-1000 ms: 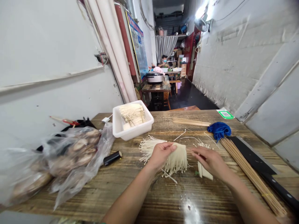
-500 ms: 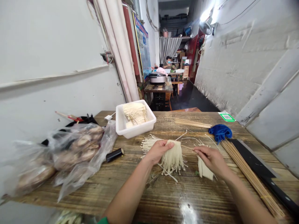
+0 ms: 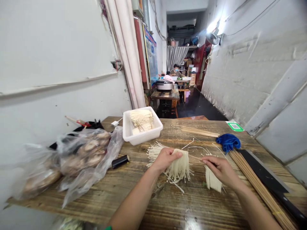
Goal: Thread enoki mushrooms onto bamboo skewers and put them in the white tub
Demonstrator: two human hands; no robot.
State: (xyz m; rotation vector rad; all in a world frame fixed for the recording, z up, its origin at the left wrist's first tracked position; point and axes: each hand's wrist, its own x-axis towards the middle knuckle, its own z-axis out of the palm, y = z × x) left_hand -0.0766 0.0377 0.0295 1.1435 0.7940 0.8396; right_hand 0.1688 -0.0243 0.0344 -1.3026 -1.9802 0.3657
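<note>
left hand: the left hand (image 3: 165,158) was clamped over the top of the enoki bundle (image 3: 178,167), thumb side toward the right hand, strands fanning out below the fingers.
right hand: the right hand (image 3: 219,167) was pinched on a thin skewer (image 3: 195,157) whose tip pointed at the bundle's side. Grip looked closed.
thing's place: the bundle lay on the surface (image 3: 168,204) between the two hands, touching the left one.
done: the white tray (image 3: 144,137), beyond the left hand, already held a stack of skewered bundles (image 3: 142,119).
in hand: judged mid-threading, with the skewer at the bundle's edge. Whether it had gone in could not be told.
left: loose enoki (image 3: 153,150) lay just beyond the left hand. A pale cut block (image 3: 213,183) sat under the right hand. A big skewer pile (image 3: 254,182) lay to the right of the right hand, and a few skewers (image 3: 200,131) beyond it. Plenty unused, so probably a good share remained.
nearby: blue cloth (image 3: 227,141) beyond the right hand, cleaver (image 3: 266,174) outside the skewer pile, plastic bags (image 3: 83,156) and a black cylinder (image 3: 120,161) out to the left of the left hand.
hidden: skewer tip blurred against the strands. Right fingertips covered part of the cut block. Bag contents were fogged by plastic. Cleaver and skewer pile were cut off at the frame edge. Tray count unreadable.
</note>
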